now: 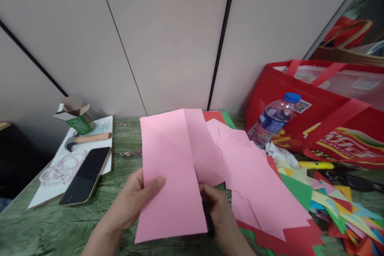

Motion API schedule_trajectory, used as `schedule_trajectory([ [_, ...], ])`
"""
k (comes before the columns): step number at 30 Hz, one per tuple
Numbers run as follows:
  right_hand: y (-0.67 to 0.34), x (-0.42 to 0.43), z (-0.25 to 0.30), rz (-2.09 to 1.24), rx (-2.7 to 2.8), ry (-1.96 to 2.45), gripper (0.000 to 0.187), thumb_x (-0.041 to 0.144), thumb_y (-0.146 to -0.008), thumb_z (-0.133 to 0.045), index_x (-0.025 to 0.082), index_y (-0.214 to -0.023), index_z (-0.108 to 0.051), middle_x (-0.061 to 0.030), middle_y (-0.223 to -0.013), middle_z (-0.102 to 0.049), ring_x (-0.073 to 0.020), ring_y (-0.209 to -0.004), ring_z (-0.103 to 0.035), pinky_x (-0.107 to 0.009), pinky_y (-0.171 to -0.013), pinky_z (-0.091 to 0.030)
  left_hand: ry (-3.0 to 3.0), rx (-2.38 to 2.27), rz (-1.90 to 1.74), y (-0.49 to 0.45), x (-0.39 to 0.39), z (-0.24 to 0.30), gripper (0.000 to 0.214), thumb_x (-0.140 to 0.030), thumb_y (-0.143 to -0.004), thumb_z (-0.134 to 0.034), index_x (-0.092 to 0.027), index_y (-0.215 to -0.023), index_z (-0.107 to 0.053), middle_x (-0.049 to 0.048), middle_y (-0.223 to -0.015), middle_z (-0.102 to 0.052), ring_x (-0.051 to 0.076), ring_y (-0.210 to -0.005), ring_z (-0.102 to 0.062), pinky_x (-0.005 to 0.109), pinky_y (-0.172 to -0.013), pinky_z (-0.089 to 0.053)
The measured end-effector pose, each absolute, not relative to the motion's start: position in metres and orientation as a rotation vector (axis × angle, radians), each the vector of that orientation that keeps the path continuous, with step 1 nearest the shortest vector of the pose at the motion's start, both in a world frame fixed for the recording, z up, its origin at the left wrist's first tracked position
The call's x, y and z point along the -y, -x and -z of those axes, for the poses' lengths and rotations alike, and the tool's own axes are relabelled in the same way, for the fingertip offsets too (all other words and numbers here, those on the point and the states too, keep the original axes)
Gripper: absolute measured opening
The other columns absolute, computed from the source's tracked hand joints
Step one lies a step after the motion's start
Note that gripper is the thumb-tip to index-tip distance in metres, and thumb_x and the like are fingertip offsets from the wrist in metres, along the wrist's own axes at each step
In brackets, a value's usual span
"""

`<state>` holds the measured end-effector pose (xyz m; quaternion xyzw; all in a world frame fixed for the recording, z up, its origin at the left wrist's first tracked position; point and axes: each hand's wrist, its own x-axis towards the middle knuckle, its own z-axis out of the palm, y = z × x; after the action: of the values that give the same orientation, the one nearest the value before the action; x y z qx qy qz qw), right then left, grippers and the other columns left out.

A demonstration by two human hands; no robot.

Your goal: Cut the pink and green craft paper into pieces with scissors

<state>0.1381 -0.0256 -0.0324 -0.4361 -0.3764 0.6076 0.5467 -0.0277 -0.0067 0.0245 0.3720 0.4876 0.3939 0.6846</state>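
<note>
A green marbled table (54,228) runs up to a beige panelled wall in front of you.

In the head view, your left hand (135,200) grips the pink sheet (171,176) by its left edge, thumb on the front and fingers behind. The sheet stands tilted above the table's near edge, creased down its length. Your right hand (219,212) sits at the sheet's right edge, closed around a black tool (208,218). Most of the tool is hidden by the paper and your fingers, so you cannot tell exactly what it is.

Just right of the sheet, pink pieces (252,168) lie on red paper (294,240). Further right is a heap of coloured scraps (339,204). Behind those, a bottle (273,122) leans against a red bag (330,128).

Well to your left, a white sheet (45,196) carries a phone (87,176), beads (61,170), a hammer (90,139) and a small open box (75,118).
</note>
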Motion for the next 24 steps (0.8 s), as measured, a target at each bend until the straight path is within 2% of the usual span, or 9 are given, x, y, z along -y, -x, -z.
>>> schedule_trajectory([
  [10, -0.1375, 0.0273, 0.0379, -1.409, 0.903, 1.053, 0.014, 0.020, -0.047, -0.076, 0.017, -0.051, -0.062, 0.0024, -0.047, -0.061, -0.0122, -0.045, -0.052, -0.020, -0.041, -0.041, -0.840, -1.102, -0.881, 0.0284, 0.0050, -0.0245, 0.027, -0.029, -0.066, -0.072, -0.015, -0.086, -0.060, 0.0057, -0.072, -0.070, 0.016, -0.058, -0.063, 0.026, -0.052, -0.051],
  [14, -0.1382, 0.0279, 0.0389, -1.435, 0.959, 1.053, 0.014, 0.027, -0.052, -0.075, 0.018, -0.054, -0.064, 0.0040, -0.041, -0.057, -0.0146, -0.045, -0.055, -0.022, -0.040, -0.044, -0.822, -1.116, -0.890, 0.0269, 0.0061, -0.0261, 0.027, -0.029, -0.065, -0.072, -0.016, -0.086, -0.060, 0.0050, -0.071, -0.070, 0.016, -0.059, -0.063, 0.025, -0.052, -0.050],
  [18, -0.1381, 0.0274, 0.0373, -1.484, 0.928, 1.022, 0.019, 0.031, -0.052, -0.076, 0.018, -0.057, -0.063, 0.0023, -0.048, -0.062, -0.0163, -0.050, -0.058, -0.025, -0.047, -0.047, -0.821, -1.113, -0.899, 0.0253, 0.0066, -0.0262, 0.028, -0.030, -0.064, -0.073, -0.016, -0.086, -0.061, 0.0053, -0.071, -0.070, 0.017, -0.058, -0.063, 0.026, -0.052, -0.050],
  [24, -0.1398, 0.0263, 0.0299, -1.542, 0.914, 0.895, 0.023, 0.023, -0.049, -0.079, 0.019, -0.066, -0.062, 0.0003, -0.064, -0.068, -0.0199, -0.064, -0.062, -0.027, -0.059, -0.048, -0.870, -1.081, -0.836, 0.0254, 0.0073, -0.0248, 0.022, -0.029, -0.066, -0.071, -0.017, -0.081, -0.061, 0.0018, -0.068, -0.069, 0.013, -0.056, -0.061, 0.022, -0.051, -0.049],
])
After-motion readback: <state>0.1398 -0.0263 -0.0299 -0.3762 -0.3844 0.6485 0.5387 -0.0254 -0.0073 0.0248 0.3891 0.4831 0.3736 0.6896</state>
